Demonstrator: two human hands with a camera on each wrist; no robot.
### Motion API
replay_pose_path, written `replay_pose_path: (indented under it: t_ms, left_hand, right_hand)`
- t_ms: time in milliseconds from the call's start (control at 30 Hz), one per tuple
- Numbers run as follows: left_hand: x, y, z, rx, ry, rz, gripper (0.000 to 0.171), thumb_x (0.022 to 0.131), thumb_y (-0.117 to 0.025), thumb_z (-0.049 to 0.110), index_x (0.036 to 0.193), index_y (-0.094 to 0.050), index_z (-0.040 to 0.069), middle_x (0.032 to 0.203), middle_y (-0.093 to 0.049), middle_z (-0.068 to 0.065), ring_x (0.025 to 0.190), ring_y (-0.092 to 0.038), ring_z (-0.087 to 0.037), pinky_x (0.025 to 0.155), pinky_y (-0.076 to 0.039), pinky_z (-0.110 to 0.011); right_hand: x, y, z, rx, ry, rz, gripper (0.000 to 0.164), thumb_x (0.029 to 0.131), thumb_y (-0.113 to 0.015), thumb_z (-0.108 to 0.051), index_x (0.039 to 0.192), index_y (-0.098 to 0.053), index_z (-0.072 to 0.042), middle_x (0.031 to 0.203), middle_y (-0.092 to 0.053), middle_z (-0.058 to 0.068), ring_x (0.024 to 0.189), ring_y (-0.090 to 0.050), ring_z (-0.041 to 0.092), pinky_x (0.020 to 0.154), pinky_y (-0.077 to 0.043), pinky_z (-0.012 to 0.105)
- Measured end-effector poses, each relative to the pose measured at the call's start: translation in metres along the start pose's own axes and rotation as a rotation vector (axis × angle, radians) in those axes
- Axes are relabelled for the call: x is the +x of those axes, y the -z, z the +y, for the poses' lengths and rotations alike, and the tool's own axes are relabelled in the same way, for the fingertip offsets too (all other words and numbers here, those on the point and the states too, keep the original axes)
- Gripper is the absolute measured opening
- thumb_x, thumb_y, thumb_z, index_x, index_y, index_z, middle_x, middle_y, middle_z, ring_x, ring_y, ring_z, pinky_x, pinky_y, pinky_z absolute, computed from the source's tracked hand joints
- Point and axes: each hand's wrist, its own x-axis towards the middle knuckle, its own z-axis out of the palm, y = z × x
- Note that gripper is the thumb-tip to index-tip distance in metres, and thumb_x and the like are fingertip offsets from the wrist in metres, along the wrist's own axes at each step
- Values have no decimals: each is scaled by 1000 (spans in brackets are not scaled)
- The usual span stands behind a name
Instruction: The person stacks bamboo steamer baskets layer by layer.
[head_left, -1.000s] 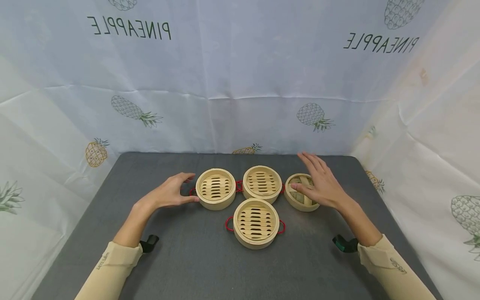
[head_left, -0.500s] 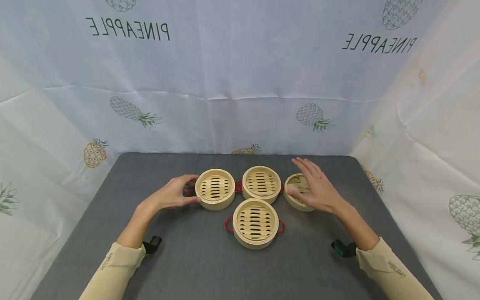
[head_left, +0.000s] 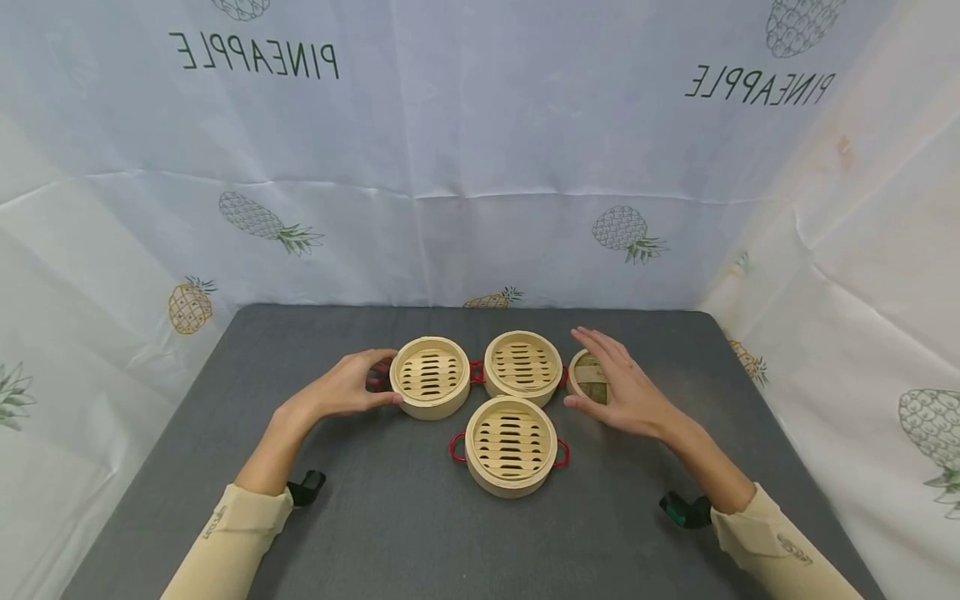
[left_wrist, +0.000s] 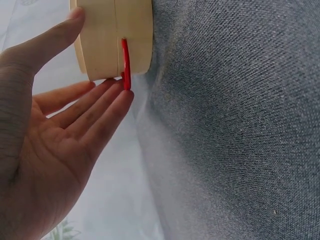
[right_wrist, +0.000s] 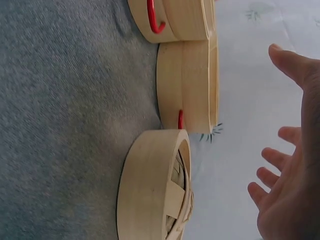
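Backdrop (head_left: 480,125): pale fabric, pineapple-printed, lettering mirrored. Surface: grey cloth-covered table (head_left: 375,525).

Item, left steamer (head_left: 430,377): slatted bamboo, at the near end of the back row. Its wall appears to be touched by the thumb and fingertips of the left hand (head_left: 343,388), near the red handle (left_wrist: 126,62); fingers extended, nothing clasped.

Item, centre-back steamer (head_left: 522,364): set beside it, handles between.

Item, front steamer (head_left: 512,447): placed before the pair, close against the centre-back one.

Item, woven lid (head_left: 591,379): at the row's right end, partly hidden by the right hand (head_left: 628,388), which is spread and held clear of it.

Change noted: the left hand has been brought to the wall; the right has been shifted inward over the lid. No piece has been displaced. Judged significance: the row is now bracketed, with contact made on the left only.
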Motion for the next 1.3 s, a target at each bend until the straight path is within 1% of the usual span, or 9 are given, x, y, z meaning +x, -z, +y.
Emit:
replay_pose_path:
  t_ms: [100, 333, 533, 633, 800, 933, 1067, 1200, 1300]
  left_hand:
    - [-1, 0, 0, 5, 2, 0, 77, 95, -87, 33, 153, -54, -5, 142, -68, -24, 125, -71, -40, 98, -65, -51]
    - [-1, 0, 1, 5, 3, -11, 76, 95, -86, 31, 153, -54, -6, 143, -67, -26, 124, -72, -41, 99, -65, -51]
    - [-1, 1, 2, 10, 18, -20, 76, 96, -86, 29, 154, -53, -7, 146, -65, -27, 125, -71, -42, 99, -65, -51]
    - [0, 1, 2, 10, 20, -19, 76, 95, -86, 30, 154, -53, -6, 146, -66, -26, 125, -72, -42, 100, -65, -52]
    - [1, 1, 4, 11, 21, -17, 75, 95, -86, 30, 153, -54, -6, 146, -66, -25, 125, -72, -41, 101, -64, -53]
    - [1, 1, 6, 13, 26, -23, 75, 96, -85, 29, 153, -53, -7, 145, -66, -26, 125, -72, -41, 101, -64, -54]
    - [1, 2, 9, 27, 32, -31, 75, 96, -85, 29, 153, -53, -8, 145, -67, -26, 125, -72, -40, 102, -63, -55]
    - [1, 2, 13, 34, 41, -32, 74, 96, -85, 28, 153, -53, -7, 145, -67, -25, 126, -72, -40, 103, -62, -55]
    - [1, 3, 14, 35, 39, -35, 75, 96, -85, 28, 152, -53, -9, 144, -66, -27, 125, -72, -41, 102, -62, -55]
  right_hand:
    - [-3, -2, -3, 15, 14, -7, 100, 93, -83, -46, 173, -26, -27, 178, -31, 15, 165, -27, 46, 121, -29, 83]
    - [-9, -8, -10, 62, 30, -39, 103, 92, -84, -45, 174, -23, -31, 179, -29, 12, 164, -30, 44, 119, -37, 80]
    - [-13, -12, -15, 139, 31, -56, 104, 91, -87, -43, 173, -25, -32, 178, -32, 14, 164, -27, 48, 119, -28, 85]
    - [-15, -13, -17, 173, 26, -65, 105, 90, -89, -41, 173, -27, -27, 177, -34, 15, 164, -29, 48, 121, -26, 86]
    - [-19, -15, -23, 228, 17, -90, 103, 90, -89, -41, 172, -31, -17, 177, -33, 17, 162, -32, 49, 119, -35, 82]
    - [-23, -18, -25, 261, 16, -99, 102, 90, -89, -39, 171, -33, -13, 176, -35, 18, 161, -34, 49, 118, -38, 80]
    - [-25, -22, -24, 305, 37, -103, 101, 89, -92, -30, 170, -34, -10, 173, -39, 15, 158, -41, 44, 122, -43, 68]
    - [-28, -28, -23, 343, 71, -106, 101, 87, -93, -25, 169, -35, -8, 172, -42, 15, 157, -44, 34, 128, -45, 42]
    - [-30, -32, -23, 362, 98, -103, 100, 87, -93, -25, 168, -37, -10, 171, -43, 18, 158, -44, 26, 128, -42, 27]
